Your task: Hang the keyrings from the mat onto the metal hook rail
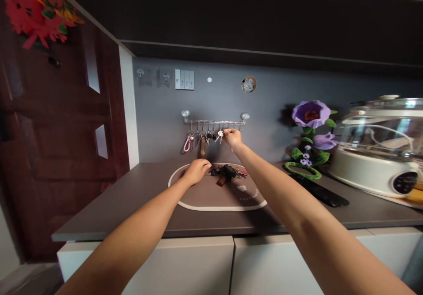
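Note:
At the wall rack (214,122), my right hand (233,138) is closed in a pinch at the hooks. Silvery keys (220,134) hang right at its fingertips, and the fingers hide part of what they grip. Lower down, my left hand (197,171) rests over the oval brown mat (205,198) with its fingers curled together; what they hold, if anything, is hidden. Just right of it lies a pile of keys (228,171) with dark and brown fobs. Along the rack's left half hang a pink loop keyring (187,143), a brown fob (202,146) and several other keys.
On the right of the counter (132,198) are a black phone (325,193), purple artificial flowers (311,114) and a clear-topped white appliance (373,145). A dark shelf (247,17) overhangs the counter. A reddish-brown door (66,154) stands at left.

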`<state>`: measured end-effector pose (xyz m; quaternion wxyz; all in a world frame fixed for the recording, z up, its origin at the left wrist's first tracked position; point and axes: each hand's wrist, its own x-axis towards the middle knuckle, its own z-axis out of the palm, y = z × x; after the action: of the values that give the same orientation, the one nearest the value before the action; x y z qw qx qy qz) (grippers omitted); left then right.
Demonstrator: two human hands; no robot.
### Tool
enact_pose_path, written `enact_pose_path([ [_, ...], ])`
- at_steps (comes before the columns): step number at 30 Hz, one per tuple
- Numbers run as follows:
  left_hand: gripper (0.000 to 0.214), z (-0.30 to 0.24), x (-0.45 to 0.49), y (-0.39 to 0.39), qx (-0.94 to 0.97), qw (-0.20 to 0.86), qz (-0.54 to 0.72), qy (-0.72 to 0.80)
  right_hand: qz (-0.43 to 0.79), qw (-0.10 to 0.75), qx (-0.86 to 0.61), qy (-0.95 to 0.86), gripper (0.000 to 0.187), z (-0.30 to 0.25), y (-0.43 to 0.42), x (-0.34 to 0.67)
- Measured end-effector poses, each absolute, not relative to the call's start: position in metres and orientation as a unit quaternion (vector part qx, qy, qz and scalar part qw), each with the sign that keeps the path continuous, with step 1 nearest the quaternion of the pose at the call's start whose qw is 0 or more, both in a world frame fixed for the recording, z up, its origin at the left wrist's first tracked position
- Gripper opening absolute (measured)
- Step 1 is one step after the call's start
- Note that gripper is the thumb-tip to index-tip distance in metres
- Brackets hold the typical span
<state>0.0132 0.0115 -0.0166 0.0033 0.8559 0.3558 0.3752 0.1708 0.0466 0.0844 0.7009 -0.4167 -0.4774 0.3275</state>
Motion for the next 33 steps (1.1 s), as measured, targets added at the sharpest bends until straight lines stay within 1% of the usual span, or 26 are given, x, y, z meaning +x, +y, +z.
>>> enact_pose_path([
  [10,0.026,-0.018,0.013,0.015,0.856,0.016,0.371,0.36,0.344,0.717,-0.434,-0.424,0.015,0.091,0.068,0.16],
  [15,0.025,-0.018,0.014,0.015,0.857,0.018,0.368,0.359,0.351,0.722,-0.442,-0.401,0.012,0.085,0.069,0.16],
  [26,0.024,-0.017,0.013,0.014,0.853,0.017,0.366,0.371,0.384,0.703,-0.427,-0.42,0.011,0.071,0.069,0.165],
  [33,0.024,-0.018,0.013,0.016,0.853,0.019,0.362,0.375,0.366,0.7,-0.419,-0.448,0.016,0.065,0.078,0.167],
])
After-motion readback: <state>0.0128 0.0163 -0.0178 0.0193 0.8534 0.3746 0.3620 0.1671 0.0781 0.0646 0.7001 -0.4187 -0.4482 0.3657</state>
